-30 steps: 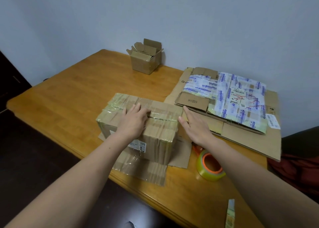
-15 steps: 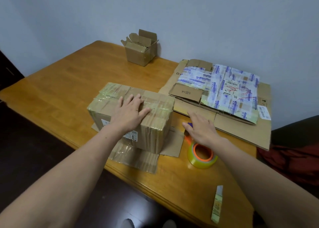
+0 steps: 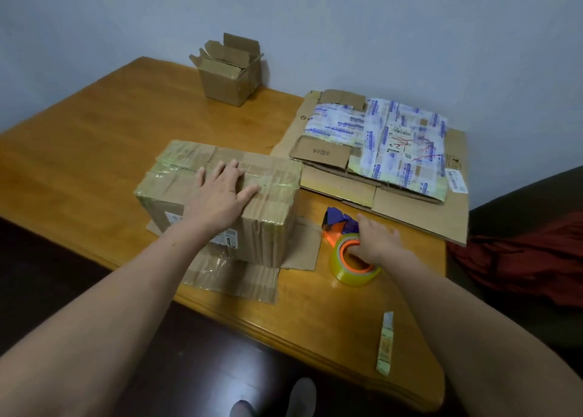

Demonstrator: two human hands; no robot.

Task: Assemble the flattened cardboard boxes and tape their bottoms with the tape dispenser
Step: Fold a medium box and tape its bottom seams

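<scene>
Box [image 3: 274,176] sits on table [image 3: 94,139], apparently bottom up, directly under left hand [image 3: 220,195], whose fingers are straight and spread, pressing flat across the centre seam. Right hand [image 3: 375,241] is just right of the box, fingers curled round the dispenser [image 3: 347,274], fingertips in its orange core.

Dispenser lies on the table with its roll toward the person. Its blue cutter end points away past the fingertips, toward the flattened boxes [image 3: 378,164]. Box's long axis runs left-right under the left fingers, seam along it.

Judgement: the step is picking up the dispenser. Keep the palm holding the flaps butted. Start the tape over one end edge, draw it along the seam, and lift the fingers clear ahead of it.
</scene>
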